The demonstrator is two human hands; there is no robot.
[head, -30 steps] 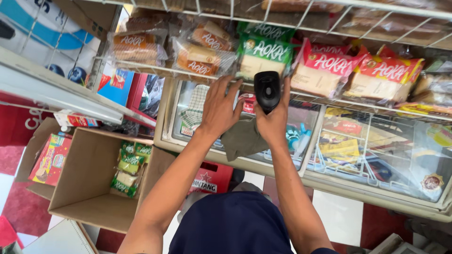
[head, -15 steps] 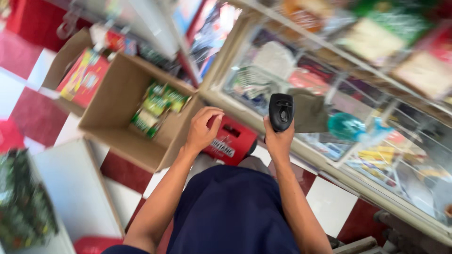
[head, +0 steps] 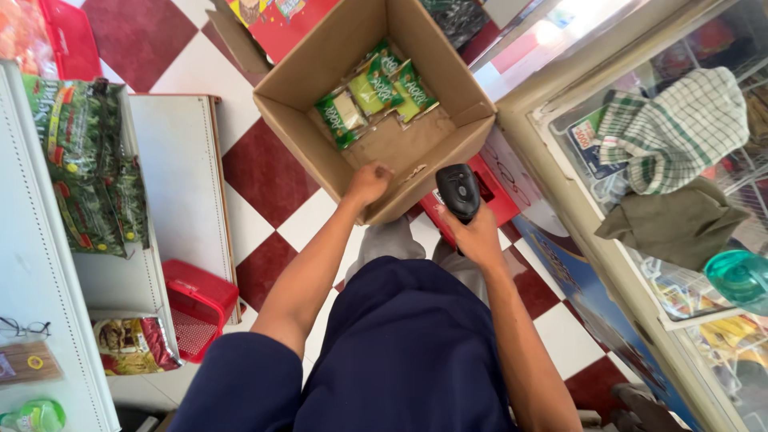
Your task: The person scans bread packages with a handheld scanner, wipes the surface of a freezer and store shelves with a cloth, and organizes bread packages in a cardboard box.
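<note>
An open cardboard box (head: 304, 132) stands on the floor in front of me, with a few green snack packets (head: 374, 88) lying at its far side. My left hand (head: 367, 183) is closed in a loose fist at the box's near rim, touching or just above the cardboard. My right hand (head: 474, 232) grips a black handheld barcode scanner (head: 459, 190), held upright just right of the box's near corner.
A red basket (head: 502, 196) sits under the scanner. At right, a glass-topped freezer (head: 608, 232) carries a checked cloth (head: 676, 132), a brown cloth (head: 680, 224) and a teal lid (head: 740, 276). A white shelf (head: 180, 172) with green bags (head: 88, 160) stands left, a red basket (head: 196, 308) below.
My view has swung down from the freezer and snack shelf to the floor. My left hand came off the freezer glass down to the box rim. The scanner stays in my right hand.
</note>
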